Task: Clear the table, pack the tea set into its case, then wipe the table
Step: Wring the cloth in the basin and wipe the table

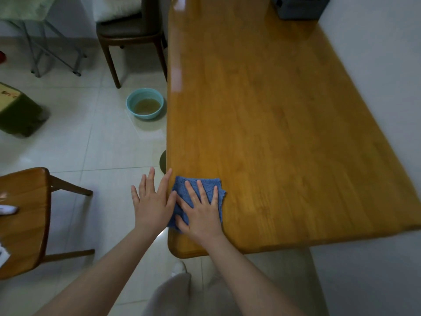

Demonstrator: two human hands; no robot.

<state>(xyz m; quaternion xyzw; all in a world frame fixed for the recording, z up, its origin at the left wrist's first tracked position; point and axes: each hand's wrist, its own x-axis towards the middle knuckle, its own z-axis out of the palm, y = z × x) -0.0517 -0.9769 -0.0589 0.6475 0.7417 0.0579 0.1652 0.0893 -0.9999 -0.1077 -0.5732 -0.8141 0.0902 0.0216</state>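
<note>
A folded blue cloth point(182, 189) lies on the near left corner of the wooden table point(273, 124). My right hand point(200, 210) presses flat on the cloth with fingers spread. My left hand point(152, 201) is open and flat, held just off the table's left edge, its forefinger beside the cloth. A grey case point(298, 8) stands at the table's far end, partly cut off by the frame.
On the tiled floor left of the table sits a light blue basin point(145, 103) with brownish liquid. A dark chair point(129, 33) stands at the far left, a wooden chair point(25, 220) at the near left, a green box point(18, 110) further left.
</note>
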